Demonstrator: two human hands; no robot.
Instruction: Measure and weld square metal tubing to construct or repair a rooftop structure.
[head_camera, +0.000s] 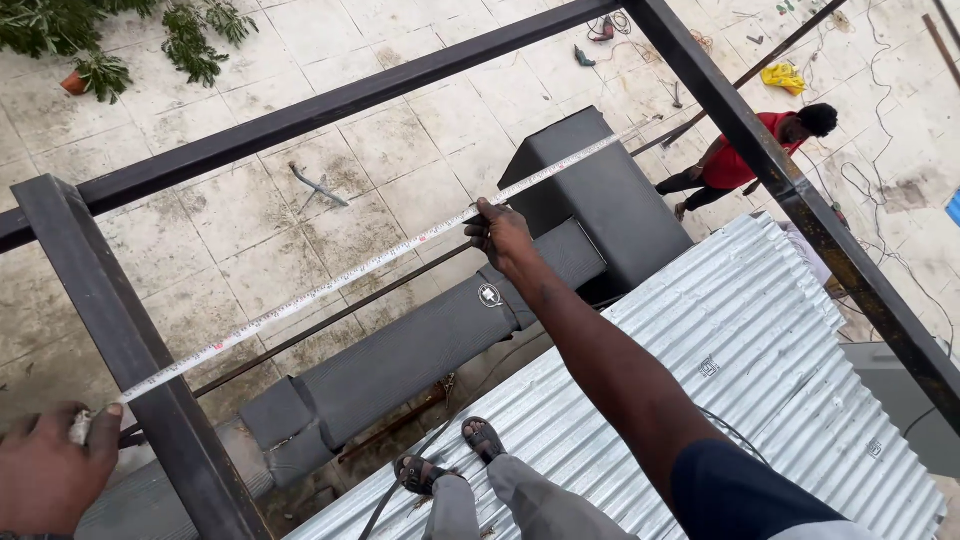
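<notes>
a white tape (350, 272) ran taut on a slant across the open bay of a dark steel frame (120, 330), from the lower left to the upper right, high above a tiled yard (250, 200). the left hand (45, 470) pinned the tape's near end against the frame's left bar, thumb and fingers closed on it. the right hand (500, 235), arm stretched out, pinched the tape farther along, fingers closed around the strip; beyond that hand the tape went on toward the frame's far right bar (800, 200). under the tape a thin rod (330, 320) lay on almost the same slant, and below it sat a grey duct (420, 345) joined to a dark box (600, 190). the person stood in sandals (450, 455) and grey trousers at the edge of a corrugated metal roof (760, 370), just beside the duct. well below, on the yard, another person in a red shirt (740, 155) bent over beside long bars, with cables, small tools and a yellow cloth (785, 77) scattered near them. a potted plant (95, 75) and green leaves stood in the yard's far left corner.
</notes>
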